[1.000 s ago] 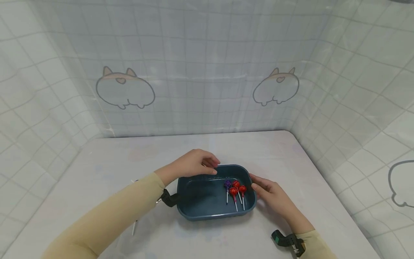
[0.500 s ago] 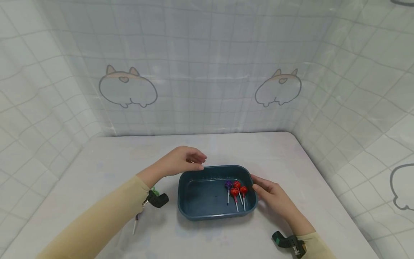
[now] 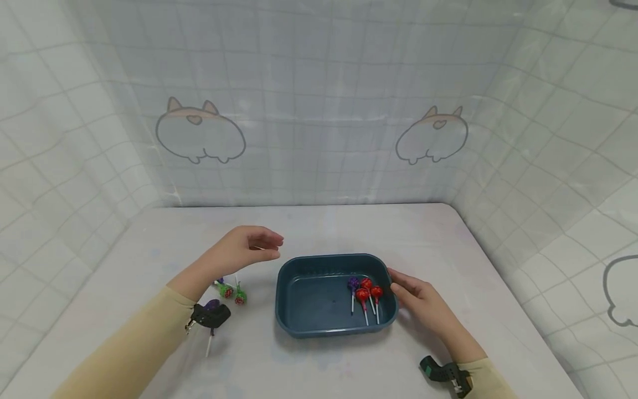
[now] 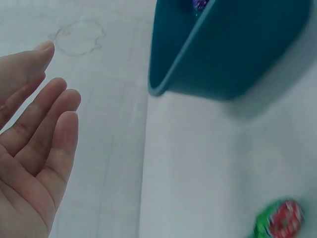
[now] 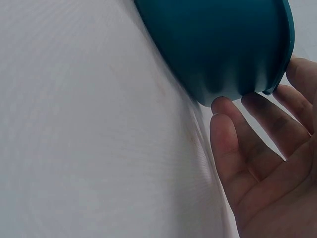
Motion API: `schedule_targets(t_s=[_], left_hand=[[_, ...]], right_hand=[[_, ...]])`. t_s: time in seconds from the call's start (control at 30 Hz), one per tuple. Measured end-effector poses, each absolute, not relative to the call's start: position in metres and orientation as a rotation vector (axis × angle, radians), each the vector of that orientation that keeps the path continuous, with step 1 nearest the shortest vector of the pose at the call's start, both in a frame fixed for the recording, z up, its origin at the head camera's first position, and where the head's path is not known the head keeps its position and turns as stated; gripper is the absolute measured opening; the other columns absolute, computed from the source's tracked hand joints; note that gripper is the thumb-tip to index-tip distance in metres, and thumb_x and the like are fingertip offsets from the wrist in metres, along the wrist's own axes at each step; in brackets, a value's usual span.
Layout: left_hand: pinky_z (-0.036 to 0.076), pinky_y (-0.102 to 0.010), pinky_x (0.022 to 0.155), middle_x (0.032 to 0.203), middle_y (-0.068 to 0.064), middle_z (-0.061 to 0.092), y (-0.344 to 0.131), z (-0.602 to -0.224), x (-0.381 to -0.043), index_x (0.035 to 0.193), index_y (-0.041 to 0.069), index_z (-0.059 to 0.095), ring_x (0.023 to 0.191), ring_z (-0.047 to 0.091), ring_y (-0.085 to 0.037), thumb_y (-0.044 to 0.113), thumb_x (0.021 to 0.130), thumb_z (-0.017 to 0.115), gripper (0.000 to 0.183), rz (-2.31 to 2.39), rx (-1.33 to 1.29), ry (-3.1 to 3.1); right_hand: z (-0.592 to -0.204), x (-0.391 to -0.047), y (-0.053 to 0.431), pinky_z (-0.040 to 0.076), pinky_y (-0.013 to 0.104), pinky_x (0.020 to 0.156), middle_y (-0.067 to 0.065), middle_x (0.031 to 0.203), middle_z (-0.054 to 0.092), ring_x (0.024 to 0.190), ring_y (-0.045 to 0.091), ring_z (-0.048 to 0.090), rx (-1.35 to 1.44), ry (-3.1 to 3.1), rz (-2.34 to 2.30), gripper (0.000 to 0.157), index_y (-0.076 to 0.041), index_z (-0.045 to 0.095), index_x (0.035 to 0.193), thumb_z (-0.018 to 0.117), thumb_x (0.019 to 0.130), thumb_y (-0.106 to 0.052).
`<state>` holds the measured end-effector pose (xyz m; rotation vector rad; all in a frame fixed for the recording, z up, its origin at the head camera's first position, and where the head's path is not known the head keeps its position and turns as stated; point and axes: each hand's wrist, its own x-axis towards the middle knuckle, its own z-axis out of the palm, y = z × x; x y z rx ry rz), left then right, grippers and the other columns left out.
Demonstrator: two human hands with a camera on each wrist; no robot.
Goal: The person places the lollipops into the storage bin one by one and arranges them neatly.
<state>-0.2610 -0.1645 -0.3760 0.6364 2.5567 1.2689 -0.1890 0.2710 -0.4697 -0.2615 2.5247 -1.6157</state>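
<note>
In the head view, a dark teal tray (image 3: 314, 296) stands mid-table with one purple lollipop (image 3: 353, 285) and three red lollipops (image 3: 362, 295) at its right end. My right hand (image 3: 421, 299) rests on that end; the right wrist view shows its relaxed fingertips (image 5: 225, 105) against the outer wall and the thumb at the rim. Left of the tray, my left hand (image 3: 246, 246) is raised over the table, fingers loosely bent and holding nothing. Under its wrist lie green lollipops (image 3: 240, 296) and a purple lollipop (image 3: 211, 305), partly hidden by the wrist camera.
The white table (image 3: 319, 227) ends at a tiled-pattern curtain (image 3: 319, 138) behind, and similar sheets flank both sides. Black wrist cameras (image 3: 210, 314) are strapped on both arms; the left one hangs close over the loose lollipops.
My left hand has moved left from above the tray to beside it, uncovering the tray's left part and the green lollipops. The right hand has stayed on the tray's end.
</note>
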Motion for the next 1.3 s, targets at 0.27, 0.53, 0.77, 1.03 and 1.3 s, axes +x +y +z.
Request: schedule_targets(t_s=[0.27, 0.53, 0.77, 1.03, 1.3], left_hand=[[0.053, -0.037, 0.09, 0.118, 0.003, 0.067, -0.202, -0.386, -0.242, 0.122, 0.019, 0.067, 0.108, 0.064, -0.015, 0.045, 0.087, 0.075, 0.044, 1.325, 0.527, 2.572], [0.053, -0.032, 0.085, 0.119, -0.005, 0.067, -0.234, -0.4, -0.225, 0.123, 0.016, 0.066, 0.105, 0.065, -0.017, 0.043, 0.089, 0.073, 0.044, 1.343, 0.408, 2.615], [0.053, -0.025, 0.084, 0.118, -0.01, 0.067, -0.256, -0.418, -0.206, 0.125, 0.009, 0.065, 0.103, 0.066, -0.019, 0.039, 0.089, 0.074, 0.048, 1.37, 0.335, 2.589], [0.054, -0.026, 0.081, 0.116, -0.008, 0.068, -0.266, -0.431, -0.184, 0.123, 0.008, 0.065, 0.105, 0.064, -0.022, 0.037, 0.089, 0.074, 0.046, 1.378, 0.24, 2.566], [0.054, -0.027, 0.08, 0.108, 0.002, 0.07, -0.266, -0.448, -0.173, 0.118, 0.011, 0.069, 0.1, 0.065, -0.016, 0.037, 0.087, 0.076, 0.041, 1.339, 0.23, 2.587]], right_hand=[[-0.47, -0.19, 0.274, 0.057, 0.03, 0.08, 0.002, 0.142, 0.054, 0.115, 0.018, 0.062, -0.284, 2.521, -1.615, 0.048, -0.02, 0.054, 0.143, 0.061, 0.099, -0.038], [-0.469, -0.192, 0.278, 0.057, 0.031, 0.079, 0.001, 0.141, 0.055, 0.111, 0.017, 0.063, -0.293, 2.539, -1.603, 0.047, -0.019, 0.055, 0.143, 0.061, 0.099, -0.037], [-0.472, -0.193, 0.28, 0.057, 0.031, 0.079, 0.005, 0.144, 0.052, 0.115, 0.019, 0.062, -0.315, 2.526, -1.613, 0.047, -0.013, 0.054, 0.143, 0.059, 0.101, -0.033], [-0.472, -0.193, 0.283, 0.057, 0.03, 0.078, 0.0, 0.142, 0.054, 0.115, 0.017, 0.061, -0.297, 2.576, -1.574, 0.049, -0.018, 0.055, 0.143, 0.06, 0.099, -0.04], [-0.472, -0.193, 0.288, 0.057, 0.03, 0.078, 0.001, 0.142, 0.054, 0.114, 0.018, 0.062, -0.309, 2.601, -1.566, 0.05, -0.017, 0.055, 0.143, 0.06, 0.099, -0.04]])
